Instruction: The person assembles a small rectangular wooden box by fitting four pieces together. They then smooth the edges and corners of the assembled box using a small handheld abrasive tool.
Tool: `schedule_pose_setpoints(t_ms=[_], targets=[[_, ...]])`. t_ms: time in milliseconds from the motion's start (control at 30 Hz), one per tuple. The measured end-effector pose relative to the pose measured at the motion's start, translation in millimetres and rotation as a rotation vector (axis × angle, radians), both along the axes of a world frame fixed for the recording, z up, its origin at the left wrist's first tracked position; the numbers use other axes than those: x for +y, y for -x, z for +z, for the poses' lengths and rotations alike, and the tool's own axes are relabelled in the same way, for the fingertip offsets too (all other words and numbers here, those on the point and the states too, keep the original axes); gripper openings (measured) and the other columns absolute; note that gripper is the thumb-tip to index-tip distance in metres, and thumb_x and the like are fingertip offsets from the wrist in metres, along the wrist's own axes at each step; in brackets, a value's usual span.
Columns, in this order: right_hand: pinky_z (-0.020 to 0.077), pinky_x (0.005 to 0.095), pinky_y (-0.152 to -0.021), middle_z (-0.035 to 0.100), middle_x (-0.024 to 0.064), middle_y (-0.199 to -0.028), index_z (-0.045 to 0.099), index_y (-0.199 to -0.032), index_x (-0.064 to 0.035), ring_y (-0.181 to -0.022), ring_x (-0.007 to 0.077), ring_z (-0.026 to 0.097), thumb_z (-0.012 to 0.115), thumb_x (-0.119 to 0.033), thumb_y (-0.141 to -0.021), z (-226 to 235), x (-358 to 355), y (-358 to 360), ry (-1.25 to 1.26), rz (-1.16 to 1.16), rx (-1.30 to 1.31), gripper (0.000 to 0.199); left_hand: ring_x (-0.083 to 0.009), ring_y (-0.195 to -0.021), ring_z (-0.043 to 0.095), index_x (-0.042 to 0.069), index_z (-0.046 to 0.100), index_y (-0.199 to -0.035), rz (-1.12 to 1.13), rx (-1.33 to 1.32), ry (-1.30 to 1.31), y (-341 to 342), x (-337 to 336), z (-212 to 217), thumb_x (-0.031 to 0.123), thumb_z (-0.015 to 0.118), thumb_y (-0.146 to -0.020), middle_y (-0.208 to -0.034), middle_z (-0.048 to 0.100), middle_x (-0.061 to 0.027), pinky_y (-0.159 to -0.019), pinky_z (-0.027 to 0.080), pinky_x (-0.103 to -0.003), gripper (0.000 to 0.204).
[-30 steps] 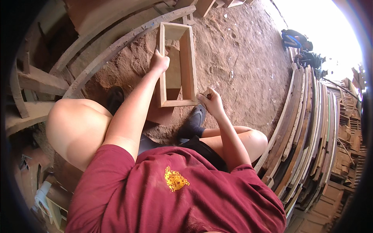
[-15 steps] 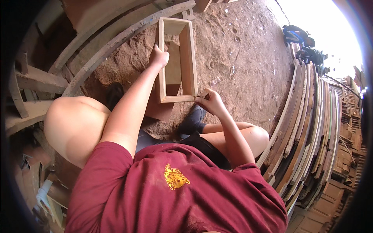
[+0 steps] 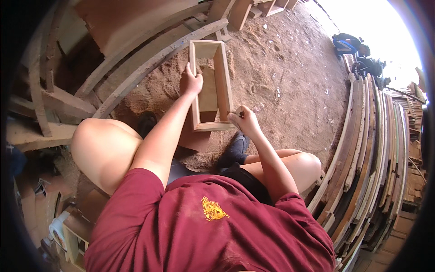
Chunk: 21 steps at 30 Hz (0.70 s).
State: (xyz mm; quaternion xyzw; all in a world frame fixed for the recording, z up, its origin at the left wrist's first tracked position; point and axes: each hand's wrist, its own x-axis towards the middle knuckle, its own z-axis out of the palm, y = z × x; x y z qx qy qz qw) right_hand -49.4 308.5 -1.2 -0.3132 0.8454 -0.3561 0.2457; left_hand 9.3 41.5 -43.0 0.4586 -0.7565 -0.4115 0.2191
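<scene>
An open rectangular wooden frame with deep sides stands in front of me, its long sides pointing away. My left hand is closed round its left long side. At the near right corner, my right hand is closed in a pinch, thumb and fingertips against the frame's outer side. A small dark thing shows between those fingers, too small to name. Beneath the frame's near end is a reddish-brown block, partly hidden by the frame and my left arm.
Long planks are stacked to my right. A curved-looking timber beam runs along the left. More wooden box pieces stand at the far side. Sandy ground stretches ahead, with dark bags at the far right.
The whole view has shifted, so frame, hands and legs sit lower and further right. My left hand keeps its grip. My right fingers have moved slightly up the frame's side from the corner.
</scene>
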Motion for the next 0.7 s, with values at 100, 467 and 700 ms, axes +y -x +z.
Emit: schedule_pose_setpoints(t_ms=[100,467,700], targets=[[0.0524,0.0401,-0.07,0.07,0.0194,-0.083,0.062,-0.105,0.0001,-0.076,0.031,0.069,0.076,-0.04,-0.082,15.1,-27.6,-7.0,-0.106,-0.039,0.084,0.048,-0.0406,-0.127,0.052,0.004,0.031,-0.151,-0.007,0.106,0.169,-5.6,6.7,-13.6,0.025,0.059,-0.085,-0.14,0.049,-0.0295,-0.106,0.044,-0.047,0.075],[0.054,0.0474,-0.082,0.07,0.0239,-0.103,0.054,-0.121,-0.0033,-0.098,0.0402,0.068,0.071,-0.048,-0.083,10.2,-24.7,3.2,-0.245,0.054,0.071,0.061,-0.0148,-0.072,0.064,0.003,0.075,-0.086,-1.486,-0.057,-0.386,-97.1,87.9,283.1,0.02,0.069,-0.09,-0.078,0.069,-0.0071,-0.065,0.049,-0.03,0.018],[0.0531,0.0485,-0.082,0.068,0.0267,-0.105,0.052,-0.126,-0.0036,-0.099,0.0429,0.066,0.072,-0.051,-0.083,-7.7,-33.2,9.8,-0.102,0.091,0.075,0.067,-0.0346,-0.096,0.063,0.01,0.073,-0.11,-1.955,0.662,-0.484,-185.8,146.8,345.4,0.058,0.053,-0.079,-0.105,0.064,-0.0209,-0.083,0.049,-0.05,0.061]])
